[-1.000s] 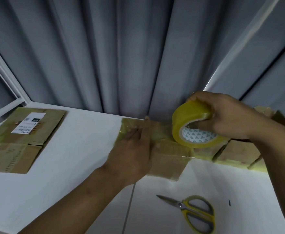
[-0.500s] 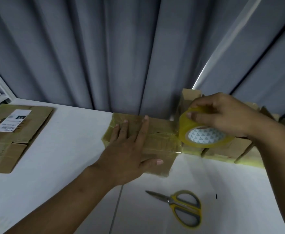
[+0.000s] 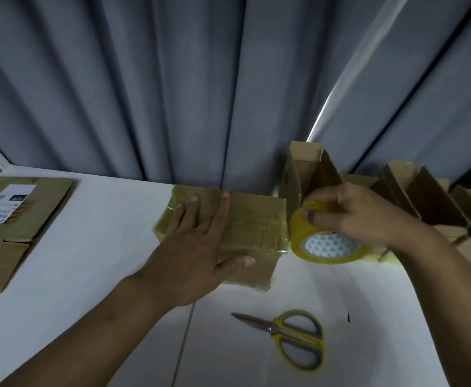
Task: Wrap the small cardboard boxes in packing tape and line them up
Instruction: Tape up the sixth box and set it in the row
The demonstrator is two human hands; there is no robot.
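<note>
A small cardboard box [image 3: 252,227], glossy with tape, lies on the white table [image 3: 89,275] against the curtain. My left hand [image 3: 198,247] presses flat on its top, fingers straight and spread. My right hand [image 3: 351,216] grips a yellow roll of packing tape [image 3: 326,238] at the box's right end, fingers curled over the roll's rim. To the right stands a row of cardboard boxes [image 3: 424,202] with raised flaps, partly hidden behind my right hand and forearm.
Yellow-handled scissors [image 3: 293,336] lie shut on the table in front of the box. A flattened carton with a white label [image 3: 13,219] sits at the far left. A grey curtain [image 3: 201,93] hangs right behind the table.
My right hand has drawn the tape roll rightward off the box top to its right end. My left hand's fingers have spread flat over the box.
</note>
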